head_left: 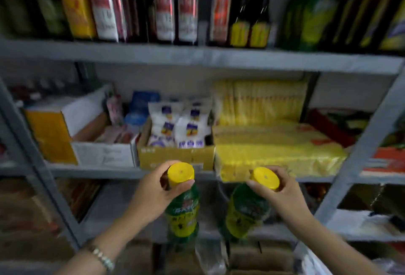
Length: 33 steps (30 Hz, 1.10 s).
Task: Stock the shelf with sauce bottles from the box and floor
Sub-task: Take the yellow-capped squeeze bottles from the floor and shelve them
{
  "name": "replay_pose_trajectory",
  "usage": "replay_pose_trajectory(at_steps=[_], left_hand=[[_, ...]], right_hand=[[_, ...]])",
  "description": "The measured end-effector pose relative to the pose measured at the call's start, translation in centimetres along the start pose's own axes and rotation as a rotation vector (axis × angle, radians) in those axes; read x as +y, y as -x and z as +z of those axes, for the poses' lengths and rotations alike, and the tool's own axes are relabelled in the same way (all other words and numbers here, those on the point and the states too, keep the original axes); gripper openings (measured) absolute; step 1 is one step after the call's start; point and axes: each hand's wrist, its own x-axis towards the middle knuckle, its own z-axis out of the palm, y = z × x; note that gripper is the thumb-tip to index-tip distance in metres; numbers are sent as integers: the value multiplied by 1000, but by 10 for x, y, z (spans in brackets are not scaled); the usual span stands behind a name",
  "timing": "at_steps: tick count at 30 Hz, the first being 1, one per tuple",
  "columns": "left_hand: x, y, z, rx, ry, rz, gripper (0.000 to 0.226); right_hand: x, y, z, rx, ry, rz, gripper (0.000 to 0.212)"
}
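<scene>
I hold two green sauce bottles with yellow caps and yellow labels, one in each hand, in front of the grey metal shelf [197,57]. My left hand [151,195] grips the neck of the left bottle [183,213] just under its cap. My right hand [282,193] grips the neck of the right bottle [245,215] the same way. Both bottles hang upright, level with the gap under the middle shelf board. The top shelf carries a row of dark sauce bottles [175,9] and, at right, a green bottle pack [311,13].
The middle shelf holds a white and orange carton [72,134], a yellow box of white packets [175,154] and stacked yellow packages [274,143]. A brown cardboard box [258,259] stands on the floor below my hands. Grey uprights [32,154] frame the bay.
</scene>
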Motion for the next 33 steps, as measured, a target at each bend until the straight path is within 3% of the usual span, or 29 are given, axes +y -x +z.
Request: replay_pose_trajectory(at_steps=[4, 8, 12, 16, 21, 26, 33], left_hand=[[121, -42, -26, 84, -37, 199, 65], [224, -71, -30, 74, 136, 310, 58], [295, -98, -16, 93, 341, 254, 44], [347, -127, -1, 136, 414, 215, 47], [395, -163, 20, 226, 428, 238, 60], [417, -209, 32, 266, 476, 231, 75], [401, -276, 47, 274, 494, 273, 27]], right_hand=[[-110, -16, -54, 79, -118, -161, 45], [-187, -34, -100, 106, -185, -253, 44], [-242, -55, -145, 60, -263, -343, 44], [-287, -90, -184, 40, -317, -453, 55], [-334, -146, -212, 0, -332, -511, 52], [-351, -201, -219, -19, -357, -536, 34], [-341, -264, -204, 38, -424, -539, 36]])
